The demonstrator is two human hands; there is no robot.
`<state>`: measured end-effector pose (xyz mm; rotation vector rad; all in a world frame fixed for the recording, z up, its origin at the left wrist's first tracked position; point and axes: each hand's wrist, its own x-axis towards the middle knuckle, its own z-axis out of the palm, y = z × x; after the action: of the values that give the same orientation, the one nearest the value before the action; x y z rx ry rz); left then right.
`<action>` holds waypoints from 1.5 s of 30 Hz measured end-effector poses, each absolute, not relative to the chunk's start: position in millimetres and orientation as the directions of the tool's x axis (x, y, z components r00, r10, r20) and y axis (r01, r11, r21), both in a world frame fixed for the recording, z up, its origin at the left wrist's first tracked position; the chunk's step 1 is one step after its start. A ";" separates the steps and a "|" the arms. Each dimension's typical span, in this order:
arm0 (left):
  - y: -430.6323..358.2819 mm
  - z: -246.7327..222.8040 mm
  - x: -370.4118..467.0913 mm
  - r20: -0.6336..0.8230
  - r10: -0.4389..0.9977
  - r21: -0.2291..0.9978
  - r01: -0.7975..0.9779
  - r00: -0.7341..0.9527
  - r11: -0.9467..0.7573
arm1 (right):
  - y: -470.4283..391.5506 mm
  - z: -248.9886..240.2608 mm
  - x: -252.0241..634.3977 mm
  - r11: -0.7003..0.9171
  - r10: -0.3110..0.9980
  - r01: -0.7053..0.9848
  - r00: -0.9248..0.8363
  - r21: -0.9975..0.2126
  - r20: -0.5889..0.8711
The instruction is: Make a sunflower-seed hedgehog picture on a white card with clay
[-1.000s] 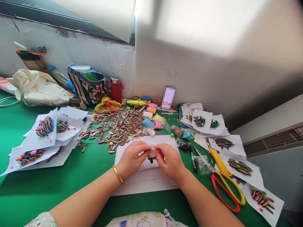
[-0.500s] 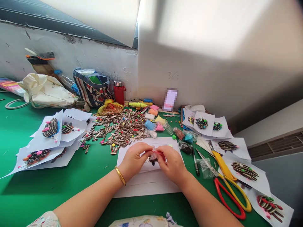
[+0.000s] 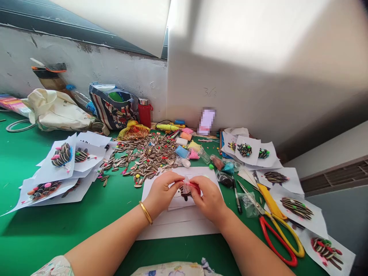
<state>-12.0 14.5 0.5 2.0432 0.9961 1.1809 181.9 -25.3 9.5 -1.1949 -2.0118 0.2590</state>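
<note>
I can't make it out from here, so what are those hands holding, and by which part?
The left hand and right hand hold a small clear plastic wrapper, apparently by its opposite sides; the exact grip is too small to tell.

Packet [image 3: 186, 187]: small, clear, crumpled plastic with pinkish tint; held bunched over white sheets [image 3: 175, 227], contents unclear. Dark figure [image 3: 185, 197]: on upper sheet, partly hidden by packet, material not resolved. Sheets overlap, flat on green tabletop [image 3: 110, 199].
</note>
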 end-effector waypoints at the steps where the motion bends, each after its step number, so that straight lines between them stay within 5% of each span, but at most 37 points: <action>1: 15.2 -1.0 -12.1 0.463 0.820 0.766 0.314 0.337 -0.561 | -25.1 9.2 181.9 0.541 0.818 0.661 -0.269 -0.520 0.509; 29: 20.1 -3.4 -12.4 0.379 0.889 0.805 0.383 0.257 -0.454 | -15.3 7.8 193.4 0.499 0.823 0.673 -0.170 -0.546 0.542; 37: 20.4 -7.7 -11.4 0.388 0.873 0.804 0.355 0.297 -0.478 | 9.1 -16.2 220.5 0.338 0.873 0.836 -0.106 -0.432 0.477; 45: 19.5 -5.2 -12.8 0.351 0.883 0.812 0.367 0.313 -0.453 | 6.2 -18.6 219.0 0.354 0.855 0.874 -0.159 -0.332 0.494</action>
<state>-12.8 19.5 -5.2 1.9692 1.1029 1.0828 219.0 6.2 -18.6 -1.4978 -2.0072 -0.0406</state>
